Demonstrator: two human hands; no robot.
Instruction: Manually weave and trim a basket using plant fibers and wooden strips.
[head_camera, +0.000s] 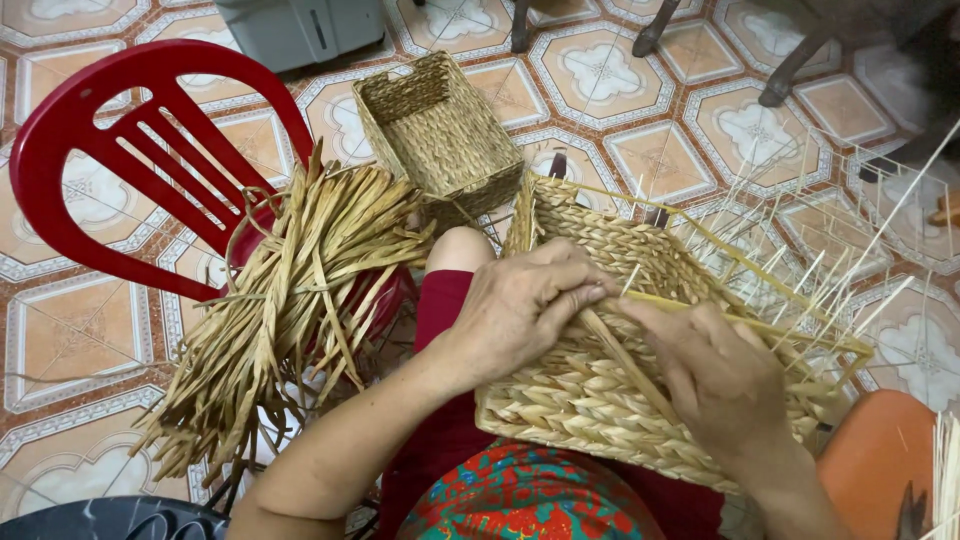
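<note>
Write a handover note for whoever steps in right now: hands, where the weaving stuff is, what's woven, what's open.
Left hand: pressed on the half-woven basket, fingers closed over a strand at its upper edge.
Right hand: resting on the same basket, fingers pinching a flat straw strand that runs across the weave.
Basket lies on the lap; its near wall is braided, while bare frame stakes stick out on the far right side, unwoven.
Bundle of loose straw lies on the red plastic chair at the left.
Finished small basket stands on the tiled floor behind.
</note>
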